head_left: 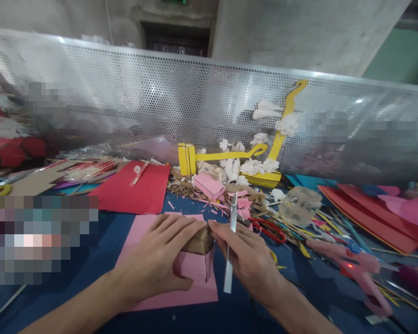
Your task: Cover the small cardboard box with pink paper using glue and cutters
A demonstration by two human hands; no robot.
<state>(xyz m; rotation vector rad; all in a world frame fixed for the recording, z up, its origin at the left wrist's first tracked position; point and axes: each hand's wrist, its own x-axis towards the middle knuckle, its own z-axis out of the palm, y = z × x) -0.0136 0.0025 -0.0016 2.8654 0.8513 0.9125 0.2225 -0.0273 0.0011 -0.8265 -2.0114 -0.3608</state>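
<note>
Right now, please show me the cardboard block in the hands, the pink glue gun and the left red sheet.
Cardboard block (196,247), head view: brown side.
Pink glue gun (362,266), head view: body.
Left red sheet (132,194), head view: bare part.

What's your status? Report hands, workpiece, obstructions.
Left hand holding part-pink cardboard block. Right hand at its corner, also holding slim silver tool. Pink paper sheet below. Red-handled scissors beside right hand.

Open tabletop (90,264) left of left hand (160,260), scissors (270,226), glue gun (351,265) obstructing right

Matt pink paper sheet (174,299), dull cardboard block (194,245), shiny metal screen (216,97), smooth plastic glue gun (355,263)
</note>
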